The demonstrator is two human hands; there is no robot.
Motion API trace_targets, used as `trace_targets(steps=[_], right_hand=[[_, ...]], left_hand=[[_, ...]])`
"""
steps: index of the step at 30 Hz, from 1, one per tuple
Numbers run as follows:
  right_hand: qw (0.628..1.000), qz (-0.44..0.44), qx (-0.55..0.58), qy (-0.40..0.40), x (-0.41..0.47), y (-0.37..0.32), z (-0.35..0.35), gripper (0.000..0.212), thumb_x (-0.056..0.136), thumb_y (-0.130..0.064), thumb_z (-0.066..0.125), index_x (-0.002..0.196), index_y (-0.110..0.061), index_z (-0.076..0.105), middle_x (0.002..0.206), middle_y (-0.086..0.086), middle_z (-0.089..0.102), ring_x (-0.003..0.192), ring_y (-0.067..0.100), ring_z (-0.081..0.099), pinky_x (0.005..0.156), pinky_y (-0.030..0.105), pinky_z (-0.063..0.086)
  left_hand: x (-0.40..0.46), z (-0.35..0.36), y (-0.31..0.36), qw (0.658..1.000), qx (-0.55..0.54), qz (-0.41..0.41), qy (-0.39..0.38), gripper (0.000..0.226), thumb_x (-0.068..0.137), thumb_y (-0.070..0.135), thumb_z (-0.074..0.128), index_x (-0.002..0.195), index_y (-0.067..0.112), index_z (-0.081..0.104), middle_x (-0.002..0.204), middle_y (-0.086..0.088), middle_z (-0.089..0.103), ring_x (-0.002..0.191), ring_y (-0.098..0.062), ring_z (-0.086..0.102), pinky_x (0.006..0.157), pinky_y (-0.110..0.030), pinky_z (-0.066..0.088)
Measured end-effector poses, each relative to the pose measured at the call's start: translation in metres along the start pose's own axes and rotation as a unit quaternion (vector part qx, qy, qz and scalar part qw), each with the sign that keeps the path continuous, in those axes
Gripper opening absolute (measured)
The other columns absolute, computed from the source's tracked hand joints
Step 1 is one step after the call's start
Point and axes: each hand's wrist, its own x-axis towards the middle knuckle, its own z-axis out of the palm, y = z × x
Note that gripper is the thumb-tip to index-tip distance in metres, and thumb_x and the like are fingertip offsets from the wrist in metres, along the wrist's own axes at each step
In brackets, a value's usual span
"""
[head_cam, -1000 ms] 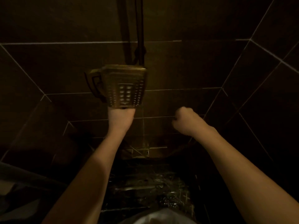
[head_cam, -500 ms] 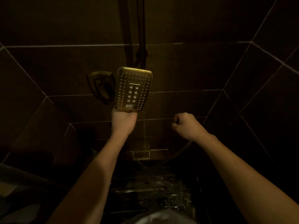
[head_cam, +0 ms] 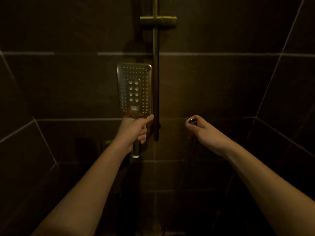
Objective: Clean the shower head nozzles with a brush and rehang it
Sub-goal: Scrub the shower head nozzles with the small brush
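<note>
In the head view, our left hand (head_cam: 134,132) grips the handle of the shower head (head_cam: 134,88), held upright just left of the vertical rail (head_cam: 155,92), while our right hand (head_cam: 202,132) has its fingers curled round a small metal-tipped thing (head_cam: 193,121), perhaps the brush, too dim to name. To rehang well, we judge we should lift the head toward the bracket (head_cam: 158,21) near the rail's top and seat the handle squarely. The head is a brass-toned rectangle, its face dotted with nozzles around 8 larger ones in 2 columns.
</note>
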Motion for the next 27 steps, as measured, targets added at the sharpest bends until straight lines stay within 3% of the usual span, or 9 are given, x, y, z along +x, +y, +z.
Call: trace_targets(steps=[6, 11, 16, 18, 24, 27], right_hand=[[0.99, -0.109, 0.012, 0.088, 0.051, -0.101, -0.043, 0.015, 0.102, -0.028, 0.045, 0.105, -0.017, 0.053, 0.081, 0.0, 0.051, 0.074, 0.015, 0.049, 0.069, 0.032, 0.044], [0.976, -0.175, -0.01, 0.131, 0.094, -0.169, -0.082, 0.015, 0.102, -0.03, 0.044, 0.109, -0.019, 0.051, 0.086, 0.0, 0.055, 0.077, 0.013, 0.053, 0.069, 0.029, 0.046], [0.964, -0.219, -0.037, 0.149, 0.135, -0.22, -0.106, 0.014, 0.103, -0.029, 0.043, 0.108, -0.017, 0.048, 0.084, 0.002, 0.056, 0.071, 0.012, 0.055, 0.063, 0.025, 0.049], [0.961, -0.229, -0.053, 0.148, 0.151, -0.237, -0.11, 0.017, 0.103, -0.029, 0.043, 0.11, -0.014, 0.048, 0.083, 0.003, 0.058, 0.07, 0.012, 0.057, 0.058, 0.023, 0.049], [0.955, -0.242, -0.031, 0.169, 0.201, -0.259, -0.108, 0.021, 0.103, -0.03, 0.043, 0.112, -0.012, 0.049, 0.092, 0.004, 0.059, 0.078, 0.013, 0.056, 0.061, 0.026, 0.047], [0.958, -0.239, 0.007, 0.159, 0.214, -0.263, -0.101, 0.024, 0.103, -0.031, 0.042, 0.114, -0.01, 0.047, 0.092, 0.005, 0.059, 0.081, 0.015, 0.058, 0.069, 0.03, 0.05]], left_hand=[[0.043, 0.017, 0.105, 0.995, -0.018, 0.101, 0.005, 0.043, 0.095, 0.024, 0.069, 0.059, 0.016, 0.046, 0.044, 0.002, 0.035, 0.034, -0.012, 0.033, 0.038, -0.021, 0.032], [0.083, 0.022, 0.159, 0.992, -0.019, 0.122, 0.01, 0.037, 0.094, 0.025, 0.068, 0.062, 0.017, 0.05, 0.044, 0.004, 0.036, 0.034, -0.011, 0.033, 0.04, -0.022, 0.031], [0.123, 0.029, 0.206, 0.983, 0.007, 0.174, 0.061, 0.018, 0.089, 0.025, 0.076, 0.084, 0.014, 0.063, 0.052, 0.005, 0.045, 0.036, -0.009, 0.038, 0.038, -0.023, 0.033], [0.138, 0.04, 0.217, 0.979, 0.007, 0.193, 0.064, 0.02, 0.086, 0.025, 0.08, 0.091, 0.012, 0.065, 0.051, 0.004, 0.044, 0.036, -0.009, 0.036, 0.038, -0.022, 0.031], [0.171, 0.057, 0.225, 0.976, 0.018, 0.208, 0.068, 0.027, 0.082, 0.028, 0.084, 0.069, 0.017, 0.064, 0.043, 0.004, 0.045, 0.034, -0.011, 0.037, 0.037, -0.023, 0.032], [0.177, 0.055, 0.223, 0.974, 0.019, 0.212, 0.082, 0.026, 0.082, 0.031, 0.084, 0.069, 0.018, 0.065, 0.044, 0.005, 0.049, 0.036, -0.011, 0.04, 0.037, -0.023, 0.034]])
